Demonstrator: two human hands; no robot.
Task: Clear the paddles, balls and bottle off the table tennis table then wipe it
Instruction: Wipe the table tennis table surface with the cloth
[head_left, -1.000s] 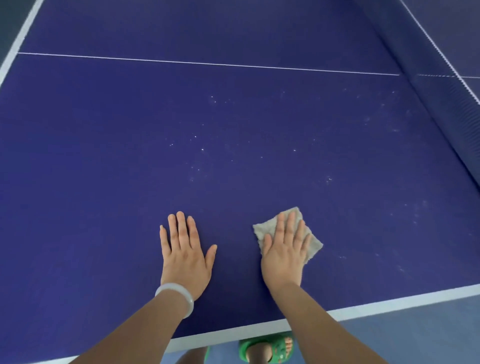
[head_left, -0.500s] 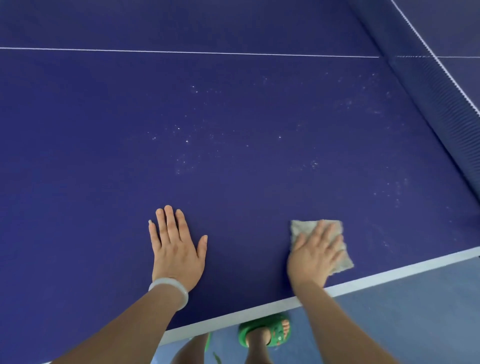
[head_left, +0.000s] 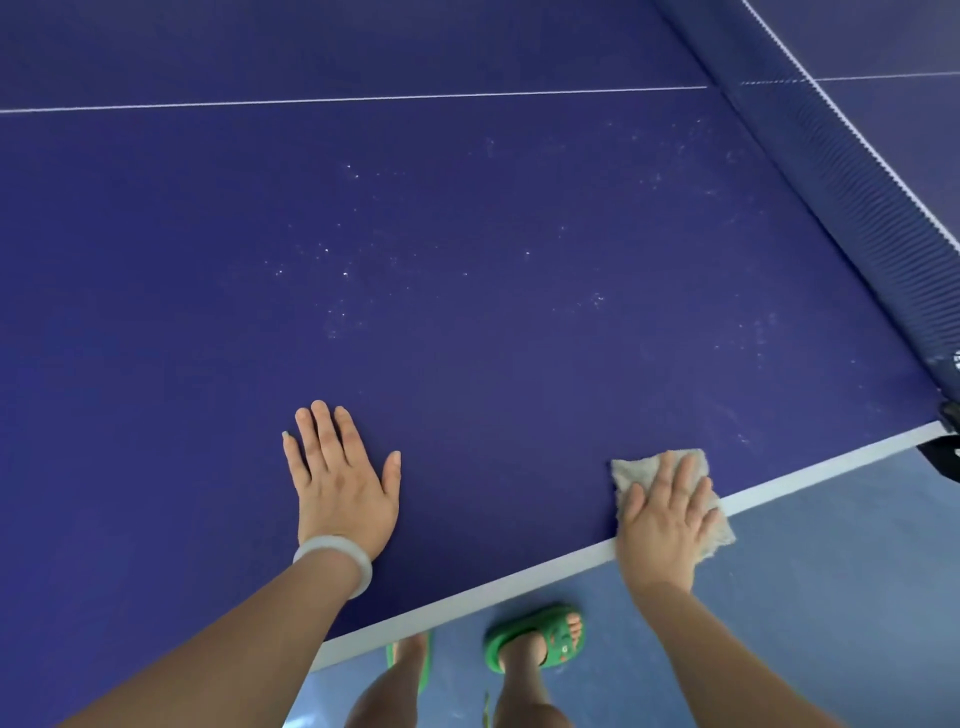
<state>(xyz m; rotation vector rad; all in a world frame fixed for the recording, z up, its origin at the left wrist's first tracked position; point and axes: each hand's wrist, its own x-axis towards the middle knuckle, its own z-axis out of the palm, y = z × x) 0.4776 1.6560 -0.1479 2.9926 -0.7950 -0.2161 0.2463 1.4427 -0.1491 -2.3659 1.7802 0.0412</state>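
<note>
The dark blue table tennis table (head_left: 467, 234) fills most of the view, with pale dust specks scattered over its middle. My right hand (head_left: 662, 514) presses flat on a grey cloth (head_left: 631, 470) at the table's near white edge line; part of the cloth hangs past the edge. My left hand (head_left: 340, 483) lies flat on the table with its fingers spread, a pale bangle on the wrist. No paddles, balls or bottle are in view.
The net (head_left: 852, 208) runs along the right side, with its clamp (head_left: 948, 441) at the table's corner. A white centre line (head_left: 363, 98) crosses the far table. Below the edge lies blue floor (head_left: 805, 597), with my feet in green sandals (head_left: 535, 642).
My right hand has slid the cloth to the right and toward the near edge, so that it now overhangs the white line. My left hand stays flat on the table.
</note>
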